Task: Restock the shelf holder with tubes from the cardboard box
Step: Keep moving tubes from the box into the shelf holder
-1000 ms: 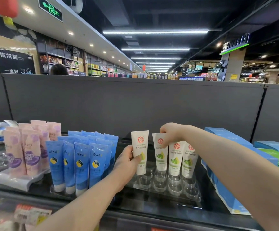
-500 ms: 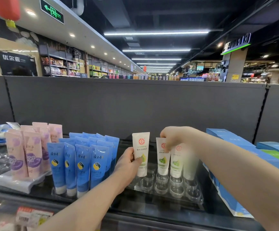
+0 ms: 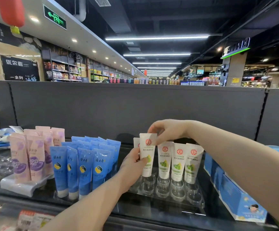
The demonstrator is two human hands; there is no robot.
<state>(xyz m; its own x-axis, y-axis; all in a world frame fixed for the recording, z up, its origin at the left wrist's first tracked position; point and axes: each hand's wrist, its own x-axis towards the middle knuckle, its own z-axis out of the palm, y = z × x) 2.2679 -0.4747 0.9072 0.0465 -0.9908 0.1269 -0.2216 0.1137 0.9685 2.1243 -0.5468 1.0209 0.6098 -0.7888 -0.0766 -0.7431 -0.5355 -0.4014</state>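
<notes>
Currently my left hand [image 3: 132, 161] grips the white lime-print tube [image 3: 148, 150] low on its body and my right hand [image 3: 167, 132] pinches its top crimp, cap just over a left cup of the clear acrylic holder [image 3: 192, 200]. Risk: tilted insertion misses the cup or topples the neighbouring tube [image 3: 164, 158].

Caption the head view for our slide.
Left hand and right hand hold a white tube at the clear holder, beside three standing tubes.

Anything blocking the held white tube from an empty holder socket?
Nothing visible. The tube, gripped by the left hand and pinched at the top by the right hand, has its cap at the holder's empty left sockets. To its right stand three tubes, not under it.
</notes>
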